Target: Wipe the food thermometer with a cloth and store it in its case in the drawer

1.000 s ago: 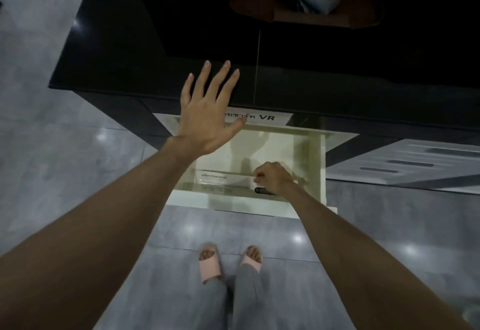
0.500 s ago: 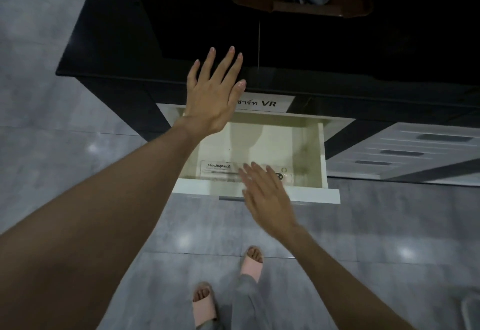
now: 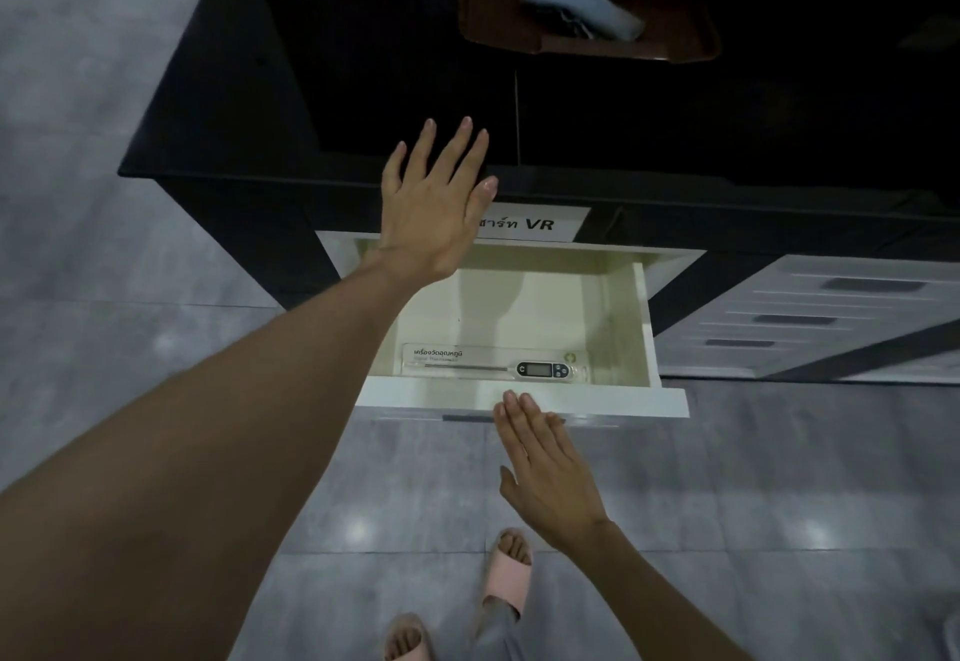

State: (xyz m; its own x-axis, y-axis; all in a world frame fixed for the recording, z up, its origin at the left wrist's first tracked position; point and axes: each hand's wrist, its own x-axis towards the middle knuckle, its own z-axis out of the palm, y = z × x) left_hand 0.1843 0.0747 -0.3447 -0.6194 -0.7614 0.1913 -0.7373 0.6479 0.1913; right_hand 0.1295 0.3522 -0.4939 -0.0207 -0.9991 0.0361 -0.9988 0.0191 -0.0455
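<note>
- The right hand (image 3: 550,468) is flat, with its fingers straight and close together. It holds nothing. Its fingertips (image 3: 511,400) lie on the front edge of the drawer (image 3: 644,403), just above the dark handle (image 3: 467,418). I think it is set there to push the drawer shut.
- The left hand (image 3: 434,208) is spread wide and holds nothing too. It hangs in the air over the back of the drawer, near the edge of the black table (image 3: 311,88). I cannot tell if it touches the table. It may be there to keep the person steady, or just to stay out of the way.
- The thermometer (image 3: 540,369) lies flat in its clear case (image 3: 493,361). The case sits at the front of the open drawer, along the front wall. Nothing else is in the drawer, so it can slide shut with no bump.
- A white label (image 3: 535,222) is stuck just above the drawer.
- The cloth (image 3: 576,5) lies in a brown tray (image 3: 675,49) far back on the table, well apart from the hands. That fits with the wiping being done.
- Below are the gray floor (image 3: 130,322) and the person's pink sandals (image 3: 506,569).
- Only closing the drawer looks left to do.
</note>
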